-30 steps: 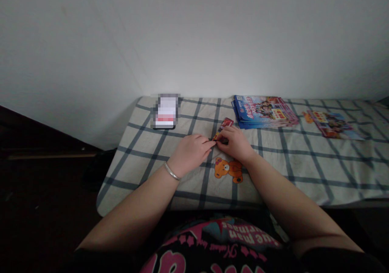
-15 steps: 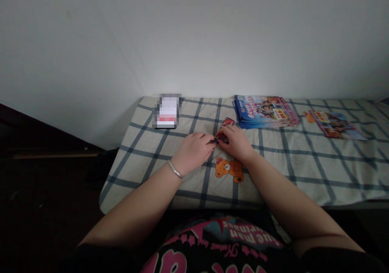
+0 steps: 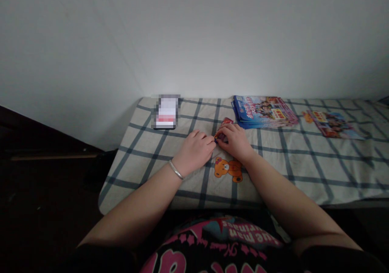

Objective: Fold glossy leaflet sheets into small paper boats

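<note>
My left hand (image 3: 194, 151) and my right hand (image 3: 235, 143) meet in the middle of a table under a checked cloth (image 3: 146, 151). Both pinch a small red and yellow packet (image 3: 224, 125) between their fingertips; most of it is hidden under my right fingers. A silver bangle (image 3: 175, 170) circles my left wrist. An orange bear print (image 3: 228, 170) on the cloth lies just below my right hand.
A phone (image 3: 166, 112) lies at the back left of the table. A stack of blue booklets (image 3: 263, 111) sits at the back, and a single booklet (image 3: 333, 123) lies further right. A white wall stands behind; the floor on the left is dark.
The packet is now more covered by my right fingers, with less of it showing beyond them. Both hands have stayed almost in the same place.
</note>
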Tool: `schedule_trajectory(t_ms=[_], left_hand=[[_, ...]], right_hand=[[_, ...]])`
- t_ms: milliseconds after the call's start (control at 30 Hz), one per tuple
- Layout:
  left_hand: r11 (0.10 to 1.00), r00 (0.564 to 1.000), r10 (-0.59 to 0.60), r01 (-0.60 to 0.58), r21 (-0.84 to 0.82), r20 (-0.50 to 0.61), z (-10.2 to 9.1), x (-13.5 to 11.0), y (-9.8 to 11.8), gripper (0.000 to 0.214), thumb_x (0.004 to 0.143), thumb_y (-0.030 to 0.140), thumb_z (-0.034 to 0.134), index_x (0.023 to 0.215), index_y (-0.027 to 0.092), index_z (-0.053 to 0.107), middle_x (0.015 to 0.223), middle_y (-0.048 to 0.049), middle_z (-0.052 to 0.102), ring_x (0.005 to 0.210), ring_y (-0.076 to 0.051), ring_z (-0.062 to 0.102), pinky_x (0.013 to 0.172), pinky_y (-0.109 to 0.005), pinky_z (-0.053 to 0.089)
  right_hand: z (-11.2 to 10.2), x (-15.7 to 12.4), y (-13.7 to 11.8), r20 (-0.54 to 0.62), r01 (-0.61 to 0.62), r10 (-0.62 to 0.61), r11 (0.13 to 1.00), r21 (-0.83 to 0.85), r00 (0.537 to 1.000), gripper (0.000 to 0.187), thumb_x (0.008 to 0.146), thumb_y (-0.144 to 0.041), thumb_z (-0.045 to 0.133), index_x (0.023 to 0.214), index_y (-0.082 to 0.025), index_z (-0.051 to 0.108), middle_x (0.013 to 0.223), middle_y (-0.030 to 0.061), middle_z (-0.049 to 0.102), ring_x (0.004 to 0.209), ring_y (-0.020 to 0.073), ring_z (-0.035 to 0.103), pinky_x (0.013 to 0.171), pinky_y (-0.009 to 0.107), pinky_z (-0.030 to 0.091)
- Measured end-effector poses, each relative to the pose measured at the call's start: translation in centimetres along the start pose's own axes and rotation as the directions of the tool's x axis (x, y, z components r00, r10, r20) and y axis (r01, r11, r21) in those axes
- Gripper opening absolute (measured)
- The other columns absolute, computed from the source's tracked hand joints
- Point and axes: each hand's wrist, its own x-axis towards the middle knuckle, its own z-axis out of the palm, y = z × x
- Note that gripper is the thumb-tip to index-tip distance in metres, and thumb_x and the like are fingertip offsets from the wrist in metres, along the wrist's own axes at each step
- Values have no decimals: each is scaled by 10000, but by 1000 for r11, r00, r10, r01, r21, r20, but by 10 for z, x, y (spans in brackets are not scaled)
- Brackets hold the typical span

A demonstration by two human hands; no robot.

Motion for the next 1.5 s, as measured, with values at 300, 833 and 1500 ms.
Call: schedule_trajectory(t_ms=[300, 833, 1500], left_hand=[[1000, 1000, 7, -7, 6, -11, 0, -2, -4, 160, 866, 181, 562, 949, 165, 698, 1038, -49, 721, 984, -224, 608, 1115, -495, 308], [996, 999, 21, -24, -90, -36, 7, -7, -10, 223, 921, 197, 538, 1076, 223, 697, 1199, -10, 701, 1075, -198, 609, 1053, -448, 377], [997, 998, -55, 55, -58, -2, 6, 0, 2, 222, 888, 172, 545, 1060, 186, 684, 1246, -43, 669, 1119, -241, 574, 1085, -497, 344]], right_hand=[[1, 0, 3, -1, -13, 13, 1000, 27, 1000, 170, 808, -260, 666, 974, -222, 669, 1126, 79, 662, 1055, 279, 558, 924, 437, 437], [2, 0, 9, -52, -1, 3, 999, 53, 999, 195, 840, -271, 654, 1028, -221, 666, 1170, 86, 655, 1122, 279, 561, 982, 456, 453], [17, 0, 2, 20, -222, 223, 975, -20, 975, 799, 773, -360, 589, 1499, -181, 305, 1557, 161, 331, 1449, 362, 275, 1173, 583, 226]])
